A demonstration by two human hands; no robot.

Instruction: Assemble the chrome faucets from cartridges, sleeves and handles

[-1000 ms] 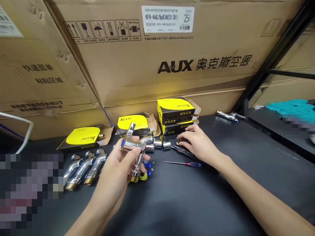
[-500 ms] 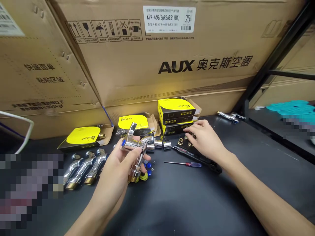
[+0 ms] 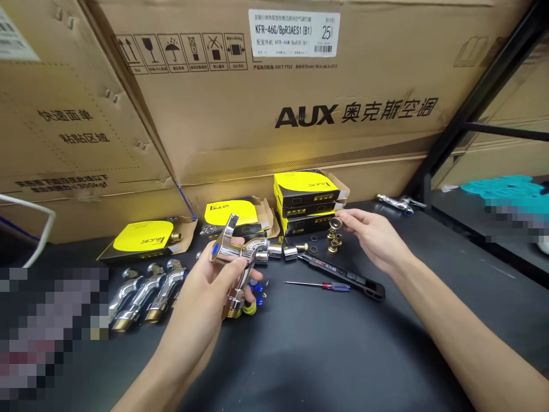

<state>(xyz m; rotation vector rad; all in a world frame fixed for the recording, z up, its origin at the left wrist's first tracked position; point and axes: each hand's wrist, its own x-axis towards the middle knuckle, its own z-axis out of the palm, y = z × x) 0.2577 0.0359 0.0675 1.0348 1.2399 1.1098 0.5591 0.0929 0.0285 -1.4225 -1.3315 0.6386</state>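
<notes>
My left hand (image 3: 210, 277) is wrapped round a chrome faucet (image 3: 228, 250) with a blue dot on its lever cap and a brass threaded end pointing down. Between the thumb and fingertips of my right hand (image 3: 377, 236) is a round brass fitting (image 3: 335, 224), raised just over a small group of other brass fittings (image 3: 333, 246). Two black rubber washers (image 3: 313, 249) lie left of that group. Below my left hand, small blue caps (image 3: 259, 289), screws and yellow pieces are partly hidden. Chrome tube parts (image 3: 290, 252) lie behind the faucet.
A screwdriver (image 3: 317, 285) and a black utility knife (image 3: 343, 274) lie at centre right. Several chrome faucet bodies (image 3: 141, 300) stand in a row at left. Yellow-black boxes (image 3: 306, 191) line the back, before large cartons (image 3: 214, 126). Another faucet (image 3: 398, 203) lies far right.
My right hand has lifted a brass fitting from the group and drawn back slightly to the right, uncovering the other fittings, washers and knife. The left hand still holds the faucet.
</notes>
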